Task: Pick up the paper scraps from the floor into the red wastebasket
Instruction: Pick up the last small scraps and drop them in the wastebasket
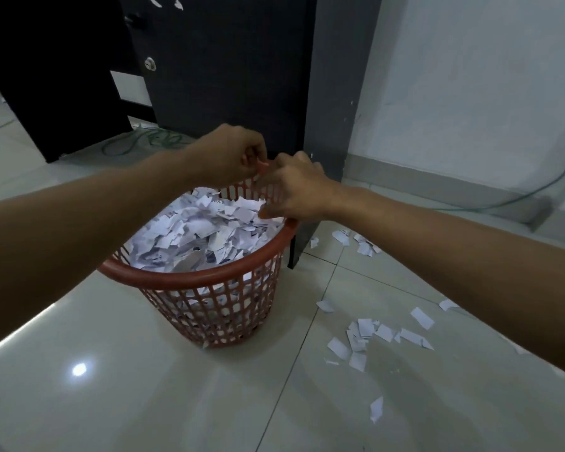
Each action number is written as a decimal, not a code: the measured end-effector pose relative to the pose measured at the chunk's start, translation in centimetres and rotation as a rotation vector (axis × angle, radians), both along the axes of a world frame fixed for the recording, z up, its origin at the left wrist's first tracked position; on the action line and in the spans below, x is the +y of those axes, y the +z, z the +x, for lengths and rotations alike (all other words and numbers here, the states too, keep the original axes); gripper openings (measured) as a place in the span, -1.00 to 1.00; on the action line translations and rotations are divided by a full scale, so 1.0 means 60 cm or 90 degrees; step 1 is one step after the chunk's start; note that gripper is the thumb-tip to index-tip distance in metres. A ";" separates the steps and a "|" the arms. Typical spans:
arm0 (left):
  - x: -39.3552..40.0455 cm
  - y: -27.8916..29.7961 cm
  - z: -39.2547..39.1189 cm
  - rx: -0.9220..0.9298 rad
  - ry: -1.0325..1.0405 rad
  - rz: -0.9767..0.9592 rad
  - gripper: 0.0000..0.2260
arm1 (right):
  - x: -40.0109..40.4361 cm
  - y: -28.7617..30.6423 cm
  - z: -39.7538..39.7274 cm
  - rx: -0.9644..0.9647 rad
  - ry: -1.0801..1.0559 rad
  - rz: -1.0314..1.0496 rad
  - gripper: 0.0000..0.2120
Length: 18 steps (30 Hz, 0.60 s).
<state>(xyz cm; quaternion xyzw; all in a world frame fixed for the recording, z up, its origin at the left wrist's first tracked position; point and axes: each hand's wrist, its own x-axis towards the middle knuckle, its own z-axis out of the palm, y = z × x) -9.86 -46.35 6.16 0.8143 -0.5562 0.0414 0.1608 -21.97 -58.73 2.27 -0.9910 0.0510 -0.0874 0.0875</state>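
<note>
Head view. Red wastebasket: lattice plastic, upright on the tiled floor, directly beneath both hands, heaped to the rim with torn white paper. Print on the pieces too small to read; no brand or label legible anywhere.

Left hand: over the far rim, fingers curled and gripping the rim's edge.

Right hand: just beside the left hand, fingers bent down onto the far-right rim, thumb lying along the inside edge against the paper heap; whether it holds anything cannot be told.

Paper scraps: loose on the floor below and right of the right hand; a smaller group nearer that wrist.

Dark desk: beyond both hands, keyhole on its front. Green cable on the floor under it, left of the left hand.
</note>
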 end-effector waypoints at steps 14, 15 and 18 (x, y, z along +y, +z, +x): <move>-0.107 -0.014 -0.128 0.043 -0.144 -0.063 -0.86 | -0.122 -0.068 -0.144 -0.064 -0.114 -0.031 -0.57; -0.118 -0.021 -0.143 0.036 -0.161 -0.051 -0.85 | -0.132 -0.076 -0.161 -0.055 -0.121 -0.033 -0.57; -0.143 -0.046 -0.179 0.019 -0.201 -0.004 -0.80 | -0.153 -0.097 -0.205 -0.017 -0.134 -0.062 -0.55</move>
